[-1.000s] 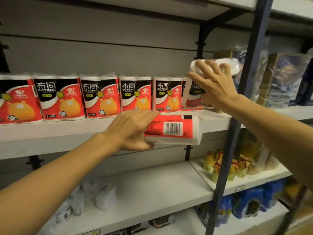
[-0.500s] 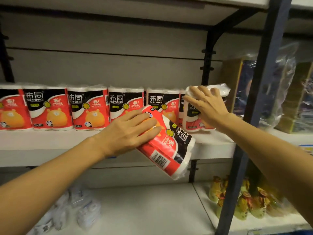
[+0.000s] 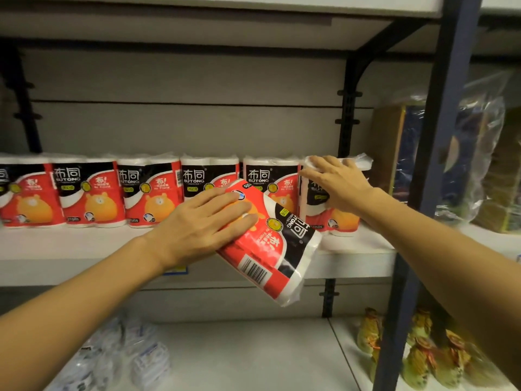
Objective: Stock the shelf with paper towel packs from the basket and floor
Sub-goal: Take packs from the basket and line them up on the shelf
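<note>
Several red, black and white paper towel packs (image 3: pixel 90 193) stand in a row on the white shelf (image 3: pixel 70 244). My right hand (image 3: pixel 335 184) grips the rightmost pack (image 3: pixel 329 218), which stands upright at the row's right end. My left hand (image 3: pixel 203 224) holds another pack (image 3: pixel 270 244) tilted upside down in front of the shelf's front edge, fingers spread over its front and the thumb hidden behind it. Its barcode faces me.
A dark blue upright post (image 3: pixel 434 165) stands right of my right arm. Plastic-wrapped goods (image 3: pixel 476 153) fill the neighbouring bay. On the lower shelf (image 3: pixel 239 354) lie clear-wrapped packets (image 3: pixel 124 354) at left and small yellow-green bags (image 3: pixel 423 348) at right.
My right hand has lowered its pack onto the shelf at the row's end. My left hand has turned its pack from lying sideways to tilted with the label facing me.
</note>
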A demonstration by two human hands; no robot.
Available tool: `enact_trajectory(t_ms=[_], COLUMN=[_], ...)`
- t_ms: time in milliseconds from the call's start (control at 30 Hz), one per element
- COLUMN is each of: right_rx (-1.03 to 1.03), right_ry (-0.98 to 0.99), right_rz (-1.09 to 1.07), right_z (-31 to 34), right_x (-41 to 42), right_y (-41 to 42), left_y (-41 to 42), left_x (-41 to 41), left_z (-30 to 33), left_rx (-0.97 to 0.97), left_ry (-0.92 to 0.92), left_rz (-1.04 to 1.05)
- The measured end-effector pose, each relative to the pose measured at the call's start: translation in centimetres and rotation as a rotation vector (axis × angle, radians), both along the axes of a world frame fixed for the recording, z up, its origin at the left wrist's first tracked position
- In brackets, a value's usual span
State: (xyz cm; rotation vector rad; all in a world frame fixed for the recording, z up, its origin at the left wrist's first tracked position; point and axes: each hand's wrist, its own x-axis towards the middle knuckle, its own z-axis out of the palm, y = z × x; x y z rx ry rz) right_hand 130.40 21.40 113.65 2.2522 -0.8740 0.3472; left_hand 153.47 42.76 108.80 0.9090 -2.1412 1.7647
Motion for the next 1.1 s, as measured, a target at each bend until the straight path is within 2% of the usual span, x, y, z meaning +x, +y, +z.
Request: enact_trajectory(t_ms=[100, 233, 300, 367, 433, 467, 567, 633, 667, 833, 900, 1000, 1100], right_rx=[-0.040, 0.011, 0.040, 0.081, 0.373, 0.595, 1.160, 1.377, 1.408, 1.386, 1.222, 0.749, 0.378], right_ry=[-0.006, -0.187, -0.375, -0.709, -1.035, -1.107, -1.038, -0.978, -0.988, -1.310, -1.340, -1.234, -0.905], right_rz=[-0.080, -0.136, -0.053, 0.105, 0.215, 0.208, 0.154, 0.186, 0.225, 0.323, 0.365, 0.483, 0.674], right_z=[-0.7, -2.2, -2.5, -2.5, -1.8, -1.3, 0.0, 0.2, 0.1, 0.0, 1.4, 3.5, 4.4], right_x=[0.2, 1.0, 1.7, 2.5, 3.2, 3.6, 3.7, 3.9, 4.4, 7.5, 7.5, 6.7, 6.1], right_y=[0.2, 1.5, 2.5, 3.5, 5.1, 6.2, 9.6, 11.4, 11.8, 10.5, 10.4, 9.8, 9.0], left_y=[0.4, 0.8, 1.0, 1.0, 0.9, 0.7, 0.0, -0.4, -0.6, -1.8, -2.3, -2.7, -2.5], left_x=[0.5, 1.0, 1.5, 2.1, 2.6, 2.8, 2.9, 2.9, 2.8, 2.3, 2.0, 1.1, 0.5], left_z=[0.1, 0.4, 0.4, 0.4, 0.2, 0.1, -0.3, -0.5, -0.6, -1.1, -1.0, -0.8, -0.6], left_rx=[-0.032, -0.058, -0.064, -0.078, -0.109, -0.133, -0.207, -0.230, -0.242, -0.264, -0.209, -0.098, -0.028], left_ry=[0.028, 0.059, 0.084, 0.122, 0.165, 0.193, 0.283, 0.314, 0.314, 0.392, 0.431, 0.412, 0.397], left_rz=[0.012, 0.041, 0.074, 0.118, 0.171, 0.195, 0.244, 0.266, 0.279, 0.358, 0.357, 0.304, 0.290])
